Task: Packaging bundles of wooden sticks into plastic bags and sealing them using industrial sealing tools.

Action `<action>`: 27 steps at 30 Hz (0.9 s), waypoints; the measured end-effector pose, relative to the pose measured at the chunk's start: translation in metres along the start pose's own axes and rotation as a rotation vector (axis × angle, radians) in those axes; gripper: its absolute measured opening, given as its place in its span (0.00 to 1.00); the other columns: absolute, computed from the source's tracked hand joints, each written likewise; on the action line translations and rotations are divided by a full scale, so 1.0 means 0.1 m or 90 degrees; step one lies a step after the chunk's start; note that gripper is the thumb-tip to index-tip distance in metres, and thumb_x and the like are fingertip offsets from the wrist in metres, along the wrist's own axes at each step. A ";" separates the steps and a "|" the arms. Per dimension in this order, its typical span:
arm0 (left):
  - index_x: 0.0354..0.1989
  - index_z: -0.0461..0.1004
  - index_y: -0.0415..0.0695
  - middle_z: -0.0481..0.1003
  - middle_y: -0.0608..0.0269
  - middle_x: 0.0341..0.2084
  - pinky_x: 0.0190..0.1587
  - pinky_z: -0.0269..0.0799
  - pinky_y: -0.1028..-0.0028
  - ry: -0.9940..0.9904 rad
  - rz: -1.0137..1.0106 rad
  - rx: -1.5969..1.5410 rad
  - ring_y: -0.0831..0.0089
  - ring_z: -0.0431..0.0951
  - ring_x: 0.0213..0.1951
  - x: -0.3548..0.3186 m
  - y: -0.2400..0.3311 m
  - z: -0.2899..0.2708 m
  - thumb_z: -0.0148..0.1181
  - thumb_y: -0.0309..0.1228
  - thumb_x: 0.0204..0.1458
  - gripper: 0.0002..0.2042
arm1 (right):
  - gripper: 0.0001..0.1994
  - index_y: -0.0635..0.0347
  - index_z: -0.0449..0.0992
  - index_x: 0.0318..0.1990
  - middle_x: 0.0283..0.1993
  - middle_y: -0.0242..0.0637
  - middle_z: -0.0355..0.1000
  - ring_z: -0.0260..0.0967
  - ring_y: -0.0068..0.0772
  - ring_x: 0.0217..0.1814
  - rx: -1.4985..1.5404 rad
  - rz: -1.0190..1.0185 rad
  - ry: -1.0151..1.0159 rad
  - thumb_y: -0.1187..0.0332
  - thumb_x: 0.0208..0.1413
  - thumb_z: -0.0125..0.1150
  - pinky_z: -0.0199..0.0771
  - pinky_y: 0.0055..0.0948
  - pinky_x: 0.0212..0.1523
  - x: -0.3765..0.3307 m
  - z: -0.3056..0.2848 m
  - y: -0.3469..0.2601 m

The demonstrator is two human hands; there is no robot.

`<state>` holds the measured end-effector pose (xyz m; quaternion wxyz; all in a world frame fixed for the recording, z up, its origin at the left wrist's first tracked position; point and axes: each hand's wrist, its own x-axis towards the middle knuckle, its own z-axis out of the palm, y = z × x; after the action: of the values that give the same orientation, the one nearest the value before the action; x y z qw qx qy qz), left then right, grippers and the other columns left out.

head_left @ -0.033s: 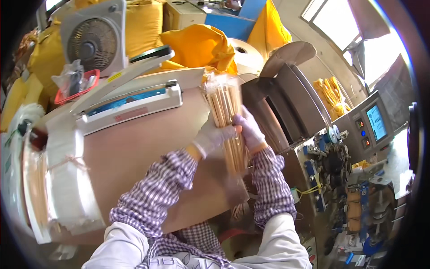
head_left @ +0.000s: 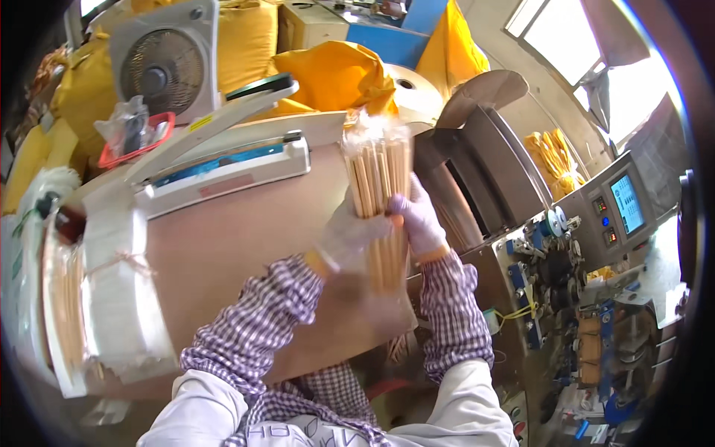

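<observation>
A bundle of thin wooden sticks (head_left: 378, 167), perhaps chopsticks, stands nearly upright in a clear plastic wrapper above the brown tabletop (head_left: 223, 261). The wrapper's top is crumpled and glossy. My left hand (head_left: 348, 235), in a pale glove, wraps round the bundle from the left, its bare-looking thumb tip lying across the front. My right hand (head_left: 417, 216), gloved too, grips the right side at about the same height. Both sets of fingers are closed and partly hidden behind the sticks. The bundle's lower end is blurred.
A white bar heat sealer (head_left: 231, 175) with its arm raised sits at the back left, near a red basket (head_left: 167, 123) and a box fan (head_left: 164, 67). Plastic-wrapped sticks (head_left: 63, 298) lie at the far left. A dark metal machine (head_left: 514, 164) and control screen (head_left: 625, 203) stand right.
The bundle is held a little more upright and its front faces me more. Both hands keep their hold; the surroundings have shifted slightly right in view.
</observation>
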<state>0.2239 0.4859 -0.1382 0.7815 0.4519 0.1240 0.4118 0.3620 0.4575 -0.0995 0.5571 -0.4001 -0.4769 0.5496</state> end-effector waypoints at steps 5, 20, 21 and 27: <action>0.54 0.59 0.41 0.68 0.62 0.44 0.50 0.63 0.73 0.051 0.158 0.212 0.73 0.65 0.49 -1.35 0.60 -0.04 0.72 0.38 0.33 0.38 | 0.61 0.59 0.35 0.64 0.64 0.43 0.46 0.45 0.40 0.65 -0.021 -0.306 -0.073 0.63 0.23 0.77 0.49 0.36 0.62 -0.76 1.26 -0.07; 0.43 0.68 0.36 0.71 0.57 0.39 0.44 0.70 0.76 0.203 -0.110 0.008 0.72 0.73 0.40 -3.43 0.42 -0.29 0.56 0.48 0.48 0.25 | 0.15 0.63 0.76 0.35 0.39 0.42 0.73 0.68 0.36 0.44 0.055 0.142 -0.441 0.69 0.34 0.62 0.67 0.33 0.49 -1.08 2.22 0.80; 0.43 0.68 0.36 0.71 0.57 0.39 0.44 0.70 0.76 0.212 -0.106 0.010 0.72 0.73 0.40 -3.51 0.46 -0.35 0.56 0.48 0.48 0.25 | 0.11 0.64 0.77 0.30 0.35 0.42 0.73 0.69 0.36 0.40 0.055 0.160 -0.470 0.71 0.34 0.60 0.68 0.33 0.47 -1.07 2.25 0.87; 0.28 0.72 0.43 0.71 0.58 0.31 0.35 0.69 0.70 0.630 -0.066 1.269 0.64 0.71 0.32 -4.12 1.51 -1.49 0.64 0.40 0.37 0.14 | 0.08 0.66 0.74 0.24 0.32 0.46 0.72 0.69 0.39 0.35 0.046 0.232 -0.404 0.69 0.36 0.58 0.69 0.32 0.43 -1.09 2.51 0.96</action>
<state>-0.2005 0.3025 -0.1732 -0.0506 0.6575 0.7158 0.2297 0.1022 0.3370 -0.1461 0.2882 -0.2679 -0.5275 0.7529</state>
